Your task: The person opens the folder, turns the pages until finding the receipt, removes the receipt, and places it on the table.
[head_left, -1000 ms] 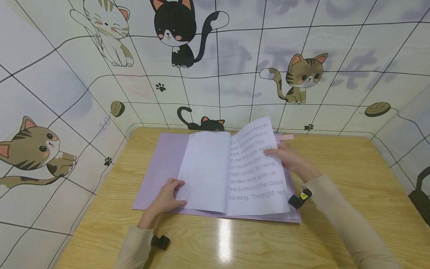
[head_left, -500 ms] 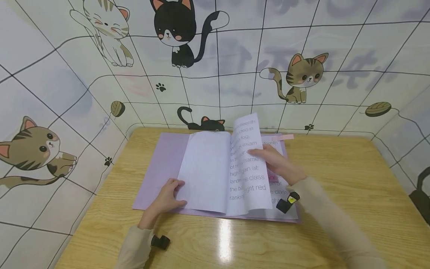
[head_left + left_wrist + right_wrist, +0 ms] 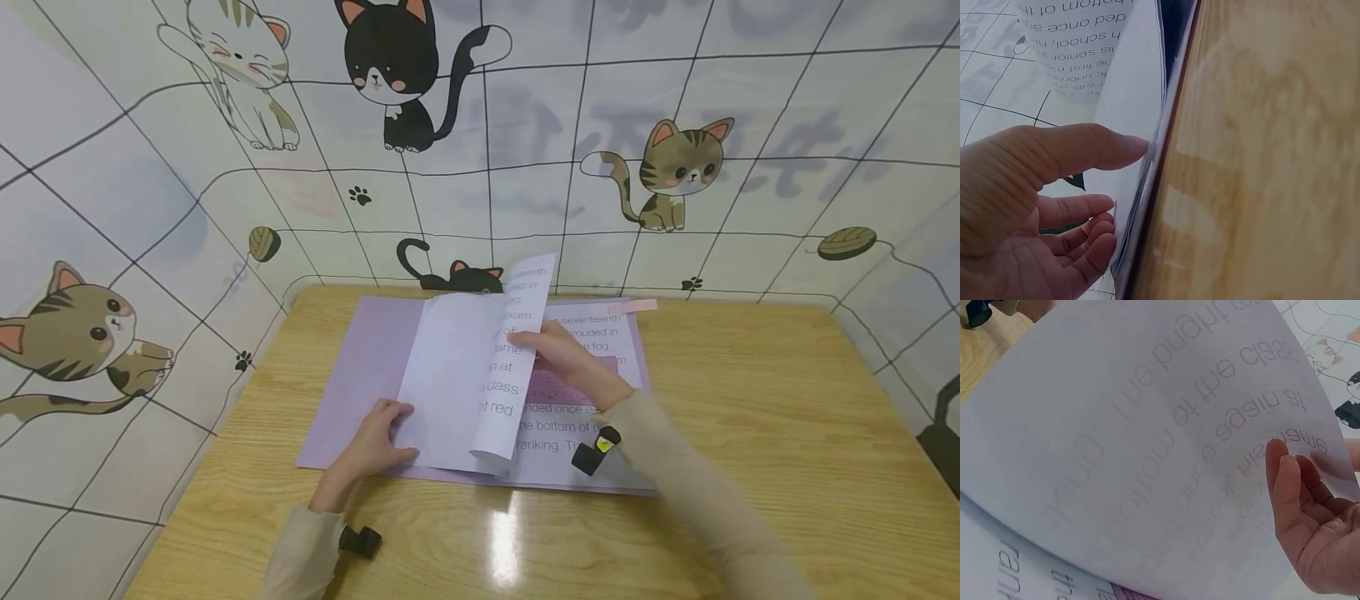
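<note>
A book of large-print pages in a lilac cover (image 3: 375,333) lies spread on the table. My right hand (image 3: 573,358) pinches one printed page (image 3: 506,387) near its outer edge; the page stands up and bows leftward. From the right wrist view, several fingers (image 3: 1297,500) lie along the page's underside, with the thumb hidden behind the paper. My left hand (image 3: 367,437) rests on the lower left corner of the blank left page (image 3: 453,375), thumb at the bottom edge. A pink strip (image 3: 566,387) with small dark marks lies across the right page, partly covered by my right hand.
A pale pink tab (image 3: 637,306) sticks out past the book's top right corner. The wooden table (image 3: 757,400) extends on both sides. Behind it stands a white cat-patterned backdrop (image 3: 540,200). A black object (image 3: 941,442) shows at the right edge.
My right hand has moved left with the page, which now bends over toward the left side. The right page beneath and its pink strip have come into sight. My left hand stays put.
</note>
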Available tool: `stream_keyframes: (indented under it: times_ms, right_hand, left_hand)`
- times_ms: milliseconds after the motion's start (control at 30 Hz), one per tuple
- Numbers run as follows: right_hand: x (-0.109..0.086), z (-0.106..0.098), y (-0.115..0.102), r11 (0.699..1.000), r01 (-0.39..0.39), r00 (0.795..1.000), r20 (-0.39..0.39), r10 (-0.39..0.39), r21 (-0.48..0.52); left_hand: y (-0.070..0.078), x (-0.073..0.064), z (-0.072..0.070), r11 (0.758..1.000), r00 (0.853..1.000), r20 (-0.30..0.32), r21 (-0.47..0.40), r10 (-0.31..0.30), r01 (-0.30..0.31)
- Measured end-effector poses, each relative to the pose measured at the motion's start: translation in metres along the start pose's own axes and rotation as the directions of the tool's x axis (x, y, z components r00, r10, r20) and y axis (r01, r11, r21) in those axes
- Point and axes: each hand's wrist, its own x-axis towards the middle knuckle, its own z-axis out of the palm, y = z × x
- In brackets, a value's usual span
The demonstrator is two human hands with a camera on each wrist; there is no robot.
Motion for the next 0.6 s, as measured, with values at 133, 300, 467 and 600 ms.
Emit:
stream_keyframes:
  times_ms: [133, 300, 467, 600]
  right_hand:
    - [0.008, 0.01, 0.002, 1.0, 0.015, 1.0, 0.008, -0.015, -0.01]
    - [0.018, 0.022, 0.004, 1.0, 0.029, 0.999, 0.025, -0.029, -0.012]
    - [0.027, 0.032, 0.008, 0.997, 0.008, 1.0, -0.002, -0.009, -0.077]
    - [0.034, 0.042, 0.011, 0.992, -0.013, 1.0, -0.016, 0.011, -0.122]
  left_hand:
    - [0.001, 0.0, 0.0, 1.0, 1.0, -0.004, -0.005, 0.006, -0.006]
    - [0.002, -0.001, 0.001, 1.0, 1.0, -0.01, -0.006, -0.004, 0.004]
    - [0.004, -0.001, 0.002, 1.0, 1.0, -0.024, -0.003, 0.004, -0.004]
    - [0.005, -0.002, 0.003, 1.0, 0.999, -0.04, -0.001, 0.001, -0.001]
